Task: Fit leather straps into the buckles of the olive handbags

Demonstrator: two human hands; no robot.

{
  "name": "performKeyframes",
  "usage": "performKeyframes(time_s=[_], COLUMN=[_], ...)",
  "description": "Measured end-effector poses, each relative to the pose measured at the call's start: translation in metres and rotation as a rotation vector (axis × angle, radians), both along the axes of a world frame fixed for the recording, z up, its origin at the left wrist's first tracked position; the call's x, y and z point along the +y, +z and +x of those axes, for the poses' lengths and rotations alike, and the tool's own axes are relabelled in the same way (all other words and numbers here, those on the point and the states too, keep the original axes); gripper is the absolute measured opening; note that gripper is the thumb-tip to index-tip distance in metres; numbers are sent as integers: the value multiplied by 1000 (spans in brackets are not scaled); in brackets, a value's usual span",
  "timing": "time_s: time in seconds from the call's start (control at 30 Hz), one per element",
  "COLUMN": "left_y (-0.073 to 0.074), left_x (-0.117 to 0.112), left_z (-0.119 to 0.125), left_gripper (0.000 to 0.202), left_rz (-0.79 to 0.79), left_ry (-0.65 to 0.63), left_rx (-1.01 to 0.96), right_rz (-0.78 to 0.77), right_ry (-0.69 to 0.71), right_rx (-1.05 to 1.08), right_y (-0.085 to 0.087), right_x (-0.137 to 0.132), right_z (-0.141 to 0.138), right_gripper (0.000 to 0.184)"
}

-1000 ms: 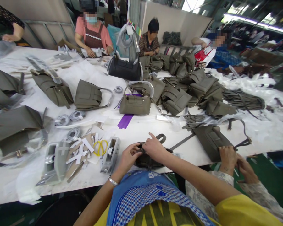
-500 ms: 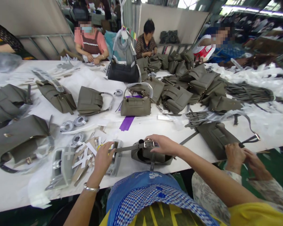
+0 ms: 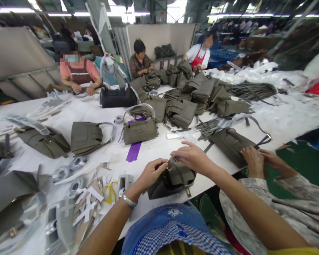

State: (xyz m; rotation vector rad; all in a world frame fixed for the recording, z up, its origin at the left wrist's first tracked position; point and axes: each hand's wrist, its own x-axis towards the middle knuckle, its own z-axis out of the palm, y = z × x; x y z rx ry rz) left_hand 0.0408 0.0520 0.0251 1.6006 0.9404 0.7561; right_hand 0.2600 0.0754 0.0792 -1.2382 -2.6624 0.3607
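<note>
Here the left hand [image 3: 148, 176] pinches and the right hand [image 3: 194, 158] half-curls, both on a dark-olive, metal-buckled strap [image 3: 172, 162] over a dark-olive, leather-look handbag [image 3: 161, 187] at lower centre, yellow-handled scissors [image 3: 111, 193] lying off left!

So the left hand [image 3: 152, 174] has its thumb and index finger pinched together, knuckles up, with the left forearm [image 3: 110, 221] slanting away below and to the left of those fingertips. Right hand [image 3: 194, 158] is palm-down just beyond and to the right of that pinch, bent fingers pointing back at it, one stretched out above the others, and I honestly can't tell if the thumb's closed underneath. Right forearm [image 3: 244, 196] runs way off to the lower right of its fingers, looking pretty straight.
</note>
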Motion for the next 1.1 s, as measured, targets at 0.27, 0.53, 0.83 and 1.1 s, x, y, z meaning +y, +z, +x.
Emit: performKeyframes(time_s=[0.27,0.53,0.83,1.1], left_y=[-13,-40,-38,-46], left_x=[-27,-63,-67,-76], left_z=[25,29,28,34], left_gripper=[39,30,22,23], left_rz=[-285,-324,-340,-323], left_ry=[64,70,-10,30], left_rx=[-146,-115,-137,-132], right_rz=[36,-809,-863,-978], right_ry=[-533,-671,-906,-1040], right_rx=[413,983,1465,1749], right_y=[-33,-80,-75,-58], right_x=[-59,-86,-69,-75], right_z=[20,-17,-23,-12], right_gripper=[25,51,44,43])
